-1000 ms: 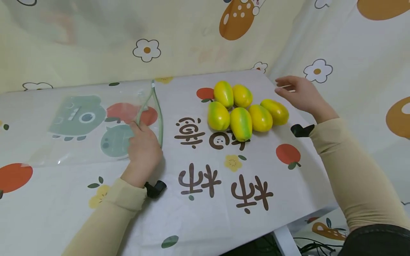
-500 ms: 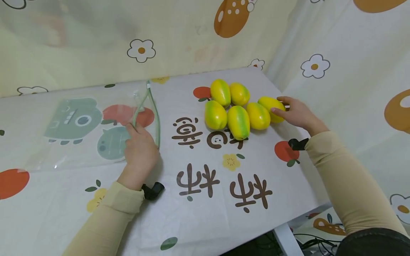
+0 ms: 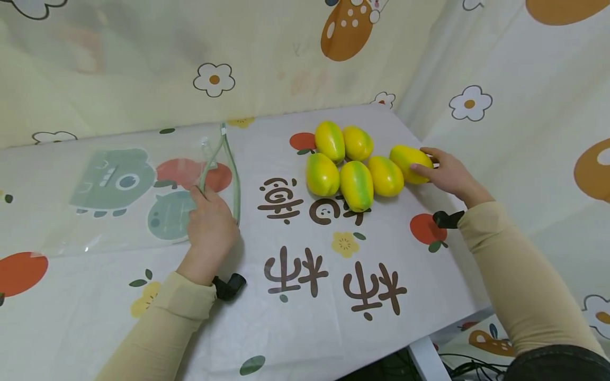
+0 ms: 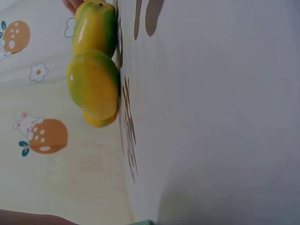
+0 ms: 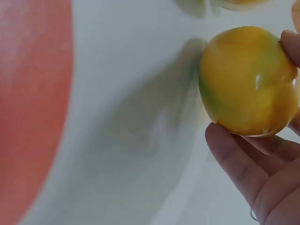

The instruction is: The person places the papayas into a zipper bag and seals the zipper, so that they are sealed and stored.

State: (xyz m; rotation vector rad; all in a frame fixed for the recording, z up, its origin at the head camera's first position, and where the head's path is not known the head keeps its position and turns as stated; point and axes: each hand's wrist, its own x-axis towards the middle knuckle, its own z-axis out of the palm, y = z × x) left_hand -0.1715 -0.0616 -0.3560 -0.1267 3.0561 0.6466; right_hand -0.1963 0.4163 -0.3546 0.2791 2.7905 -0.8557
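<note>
A clear plastic zip bag (image 3: 111, 180) with green cartoon prints lies flat at the left in the head view. My left hand (image 3: 212, 227) pinches the near green strip of its mouth, which gapes toward the right. At the far right of a cluster, my right hand (image 3: 450, 172) grips a yellow-green mango (image 3: 409, 163) by its right end. The right wrist view shows thumb and fingers on opposite sides of this mango (image 5: 248, 79). Several similar mangoes (image 3: 357, 185) sit together just left of it. Only green trim and a bit of skin show low in the left wrist view.
A white cloth (image 3: 305, 333) printed with fruit, flowers and brown characters covers the table. Patterned curtains (image 3: 267, 63) hang behind and to the right. Dark cables (image 3: 469, 365) lie below the table's front right edge.
My right hand came down and left onto the rightmost mango and took hold of it; the mango has shifted slightly right, apart from its neighbour. My left hand stays on the bag.
</note>
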